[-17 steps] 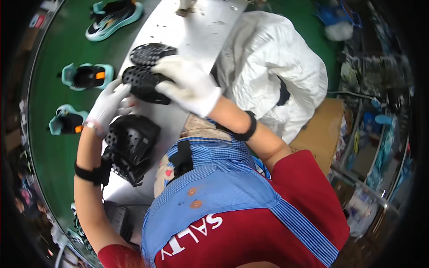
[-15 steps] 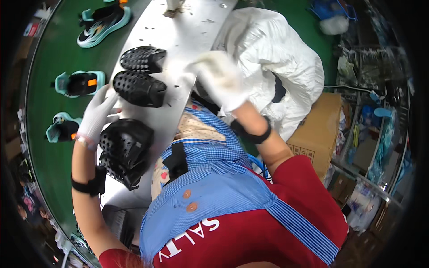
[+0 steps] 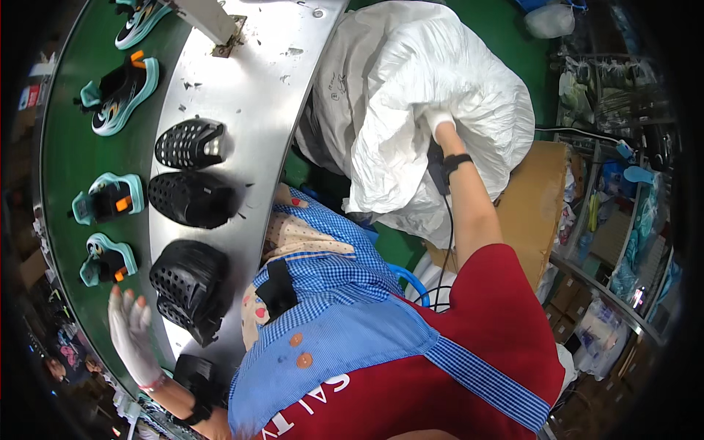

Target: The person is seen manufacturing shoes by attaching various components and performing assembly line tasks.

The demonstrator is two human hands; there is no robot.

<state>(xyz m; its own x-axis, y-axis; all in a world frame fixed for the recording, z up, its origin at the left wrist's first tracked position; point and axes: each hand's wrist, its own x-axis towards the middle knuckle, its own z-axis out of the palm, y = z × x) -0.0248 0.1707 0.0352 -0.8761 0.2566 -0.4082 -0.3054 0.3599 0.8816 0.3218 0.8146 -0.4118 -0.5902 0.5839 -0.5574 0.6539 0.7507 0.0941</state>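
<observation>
My left hand [image 3: 133, 334], in a white glove with bare fingertips, is raised over the green belt's edge. Its fingers are stretched out and hold nothing. Just beyond it a mint and black sneaker [image 3: 108, 260] rests on the belt, with another sneaker [image 3: 111, 198] farther along. Between the belt and me, a perforated black shoe tree [image 3: 188, 143] lies on the metal ledge beside a second shoe tree [image 3: 192, 199]. A nearer cluster of black shoe trees [image 3: 189, 282] overlaps. My right hand [image 3: 441, 121] reaches into the opening of a large white sack [image 3: 484, 81]; its fingers are hidden.
A metal post [image 3: 209, 20] stands on the ledge [image 3: 257, 88]. More sneakers [image 3: 125, 95] sit farther up the green belt [image 3: 70, 150]. A cardboard box [image 3: 539, 205] is right of the sack, beside shelving with bags. A black cable [image 3: 449, 235] hangs below my right wrist.
My right hand has gone from above the ledge's edge into the sack. My left hand has drawn back toward me, away from the shoe trees. The whole view has shifted.
</observation>
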